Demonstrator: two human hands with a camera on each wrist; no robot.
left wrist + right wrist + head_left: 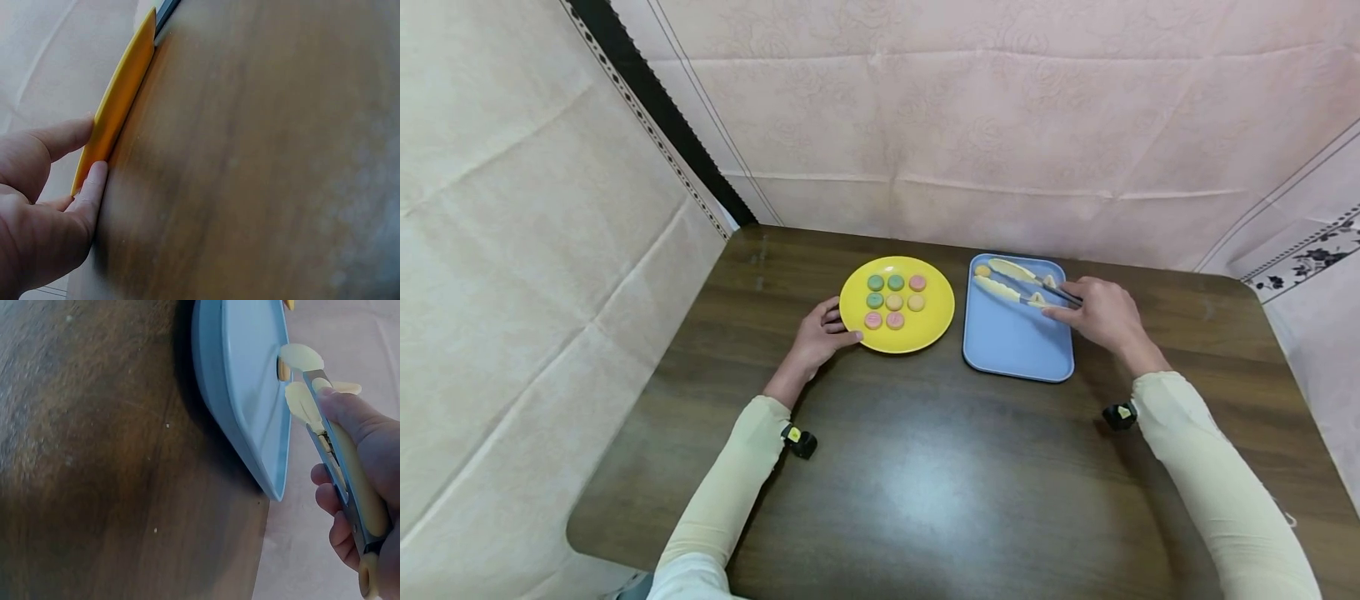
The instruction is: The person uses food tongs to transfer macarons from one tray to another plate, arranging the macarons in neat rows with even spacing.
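Note:
My left hand (822, 335) holds the rim of a round yellow plate (925, 333), its thumb and fingers spread along the left edge. On the plate sit several green, pink and yellow macarons (894, 302) in rows. With my right hand (1103, 312) I grip metal tongs (347, 456) with pale yellow tips. The tong tips are spread over the far left part of a blue tray (1015, 350). A single yellow macaron (982, 271) lies there, between the tip ends; in the right wrist view the tongs partly overlap that macaron (284, 370).
Plate and tray stand side by side near the back edge of a dark wooden table (865, 467), a narrow gap between them. A pale patterned cloth (1000, 125) hangs behind the table, and another cloth (550, 275) hangs at the left.

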